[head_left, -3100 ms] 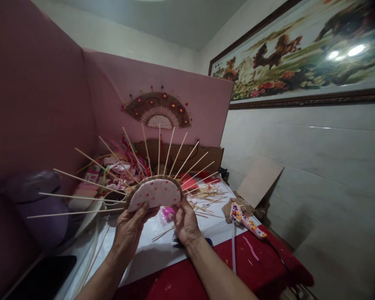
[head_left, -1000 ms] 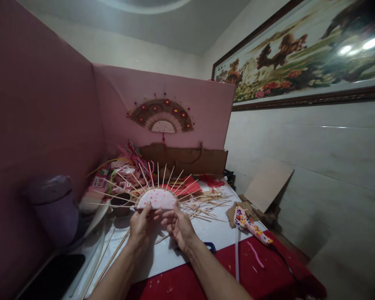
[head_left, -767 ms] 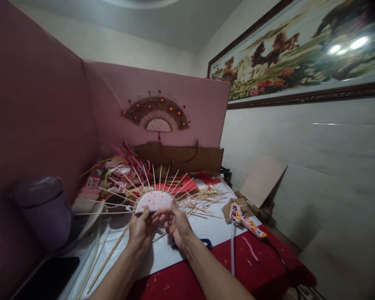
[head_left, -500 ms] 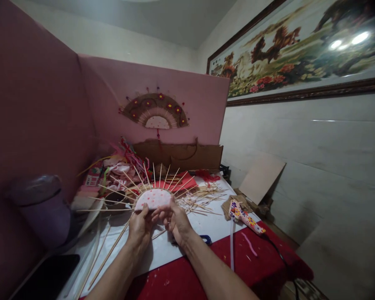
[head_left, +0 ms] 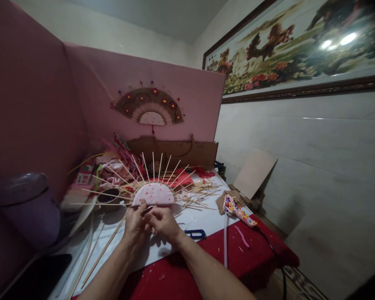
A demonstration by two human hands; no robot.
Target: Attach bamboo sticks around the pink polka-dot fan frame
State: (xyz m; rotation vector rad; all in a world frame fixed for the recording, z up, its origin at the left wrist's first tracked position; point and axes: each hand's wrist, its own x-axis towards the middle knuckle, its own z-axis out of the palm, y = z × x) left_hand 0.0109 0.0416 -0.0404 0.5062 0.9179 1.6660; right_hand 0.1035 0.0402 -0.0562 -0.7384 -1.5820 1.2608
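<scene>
A half-round fan base (head_left: pixel 153 194), covered in white cloth with pink dots, is held up over the table. Thin wooden sticks (head_left: pixel 153 166) fan out from its curved edge. My left hand (head_left: pixel 136 221) grips its lower left edge, thumb on the front. Just below the straight edge, my right hand (head_left: pixel 163 223) has its fingers pinched together close to the left fingers; whatever lies between them is too small to make out. A blue-handled cutter (head_left: pixel 195 234) lies right of my hands.
A patterned glue gun (head_left: pixel 240 211) rests at the right on cardboard, its cord over the red cloth (head_left: pixel 212 260). Loose sticks (head_left: pixel 200 193), a dark bowl (head_left: pixel 108 196) and ribbon scraps (head_left: pixel 112 164) lie behind. A finished fan (head_left: pixel 151 106) hangs on the pink board.
My right hand has left the fan base's right edge and moved left and down, its fingers now pinched beside my left hand. The view has shifted slightly right.
</scene>
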